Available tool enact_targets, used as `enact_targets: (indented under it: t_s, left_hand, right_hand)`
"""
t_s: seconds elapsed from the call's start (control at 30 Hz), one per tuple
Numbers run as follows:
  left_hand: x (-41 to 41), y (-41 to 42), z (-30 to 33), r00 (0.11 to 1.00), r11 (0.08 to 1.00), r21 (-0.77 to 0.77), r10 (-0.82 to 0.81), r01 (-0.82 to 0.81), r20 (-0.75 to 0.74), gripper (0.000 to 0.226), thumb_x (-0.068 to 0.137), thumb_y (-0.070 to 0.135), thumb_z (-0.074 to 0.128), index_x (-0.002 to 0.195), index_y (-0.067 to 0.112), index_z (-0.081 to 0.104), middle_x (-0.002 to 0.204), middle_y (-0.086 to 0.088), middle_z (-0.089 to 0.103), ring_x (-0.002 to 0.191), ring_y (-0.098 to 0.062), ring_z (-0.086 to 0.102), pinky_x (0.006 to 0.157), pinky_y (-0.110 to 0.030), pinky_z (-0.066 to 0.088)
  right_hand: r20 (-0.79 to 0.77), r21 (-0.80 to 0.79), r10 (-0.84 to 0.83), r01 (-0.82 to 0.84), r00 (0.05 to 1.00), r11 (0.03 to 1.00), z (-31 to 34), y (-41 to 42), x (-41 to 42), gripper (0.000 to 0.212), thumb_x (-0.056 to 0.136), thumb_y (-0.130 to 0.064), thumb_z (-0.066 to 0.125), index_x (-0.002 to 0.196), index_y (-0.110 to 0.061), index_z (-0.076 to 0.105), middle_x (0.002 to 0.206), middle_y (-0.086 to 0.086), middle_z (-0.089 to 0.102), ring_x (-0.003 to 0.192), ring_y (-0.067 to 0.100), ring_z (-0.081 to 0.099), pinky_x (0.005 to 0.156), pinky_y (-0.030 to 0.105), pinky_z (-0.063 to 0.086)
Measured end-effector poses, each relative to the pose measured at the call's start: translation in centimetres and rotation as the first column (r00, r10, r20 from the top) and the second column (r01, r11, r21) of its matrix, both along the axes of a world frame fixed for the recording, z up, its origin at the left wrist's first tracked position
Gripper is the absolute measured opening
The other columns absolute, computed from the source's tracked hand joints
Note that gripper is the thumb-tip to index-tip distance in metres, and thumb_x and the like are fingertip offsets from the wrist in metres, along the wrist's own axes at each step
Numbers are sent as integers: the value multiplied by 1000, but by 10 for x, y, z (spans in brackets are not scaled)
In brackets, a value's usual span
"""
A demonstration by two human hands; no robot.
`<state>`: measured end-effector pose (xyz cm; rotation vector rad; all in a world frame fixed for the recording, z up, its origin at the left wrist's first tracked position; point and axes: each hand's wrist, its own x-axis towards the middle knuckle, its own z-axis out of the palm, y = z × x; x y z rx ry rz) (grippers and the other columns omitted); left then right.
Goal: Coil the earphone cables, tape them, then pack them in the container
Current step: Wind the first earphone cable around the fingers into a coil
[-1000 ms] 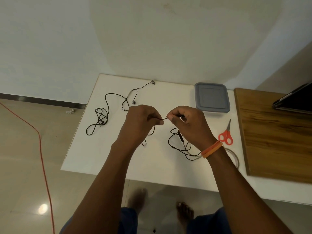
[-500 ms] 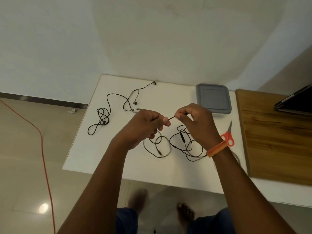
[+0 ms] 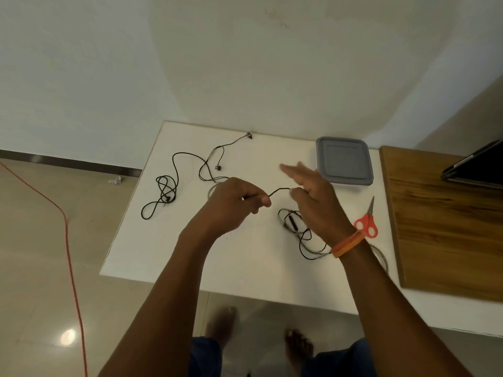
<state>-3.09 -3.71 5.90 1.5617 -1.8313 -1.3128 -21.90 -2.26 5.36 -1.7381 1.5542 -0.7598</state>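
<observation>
My left hand (image 3: 235,204) grips a black earphone cable (image 3: 277,191) above the white table (image 3: 163,254). My right hand (image 3: 317,200) pinches the same cable a short way to the right, its other fingers spread straight. The rest of that cable lies in loose loops (image 3: 302,242) under my right wrist. A second black earphone (image 3: 175,172) sprawls uncoiled at the table's left and back. The container (image 3: 344,161), with its grey lid on, sits at the back right. A clear tape roll (image 3: 382,258) peeks out from behind my right forearm.
Red-handled scissors (image 3: 367,225) lie right of my right wrist. A wooden board (image 3: 449,227) covers the table's right side, with a dark tablet (image 3: 479,167) on it. A red cord (image 3: 68,240) runs across the floor at left.
My right hand has spread its outer fingers and drawn away to the right, so the cable span between the hands is longer. The loops near my left hand are gone from the table.
</observation>
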Motion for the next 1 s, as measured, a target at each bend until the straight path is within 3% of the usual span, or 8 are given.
enact_targets:
  t_s: [0.1,0.17,0.47,0.63,0.7,0.77,0.83,1.0]
  left_hand:
    - [1,-1,-3,1000,999,-34,-7,7,0,19,94,29,63,80,25,76,65,8,65,65,-17,60,60,-33,51]
    - [2,-2,-3,999,999,-45,-20,22,38,20,95,28,61,82,24,75,68,7,66,62,-5,57,57,-25,47]
    - [7,-3,0,999,999,15,42,-42,4,20,94,20,60,84,23,77,68,8,63,51,0,46,47,-9,33]
    - [1,-1,-1,1000,1000,-12,15,-15,-12,19,95,23,61,83,24,76,67,9,63,53,4,49,49,-7,33]
    - [1,-1,1,999,999,-39,12,-13,-32,19,95,23,62,81,20,75,65,9,62,52,4,48,50,-8,33]
    - [2,-1,2,999,999,-46,4,-6,-34,20,95,20,61,80,17,74,64,8,61,50,4,48,49,-9,33]
    - [2,-1,2,999,1000,-7,11,-11,-37,18,94,20,61,83,18,76,66,7,63,49,4,47,48,-8,34]
    - [10,-2,3,997,997,28,69,-68,-34,17,93,22,63,85,20,78,67,7,64,52,0,46,47,-9,33]
  right_hand:
    - [46,-29,141,-139,989,990,2,6,15,25,97,-8,52,113,-12,70,103,-1,72,96,0,62,88,15,46]
    - [-16,-94,151,-152,988,984,-2,4,13,18,95,-9,56,100,-10,73,85,1,71,78,6,62,71,10,45]
    - [-209,-197,-415,377,886,905,-7,-8,-42,18,94,-4,55,97,-5,73,95,10,72,89,23,66,80,24,45]
    - [-60,51,47,-44,997,998,-2,0,-9,48,95,-9,53,142,-19,47,146,-1,46,140,12,33,117,28,17]
    - [6,29,187,-187,982,982,2,4,7,37,98,-15,52,134,-22,57,131,-4,62,127,6,50,112,23,28]
    - [-1,-53,207,-207,978,977,1,6,14,24,98,-13,52,114,-17,70,89,-4,72,88,4,65,84,13,46]
    - [-32,-106,132,-135,991,985,1,2,10,20,95,-8,55,102,-13,73,71,-1,66,68,9,61,69,12,45]
    - [-133,-184,-315,289,940,939,-2,-9,-26,22,94,0,50,93,-6,72,71,5,65,69,15,59,70,18,46]
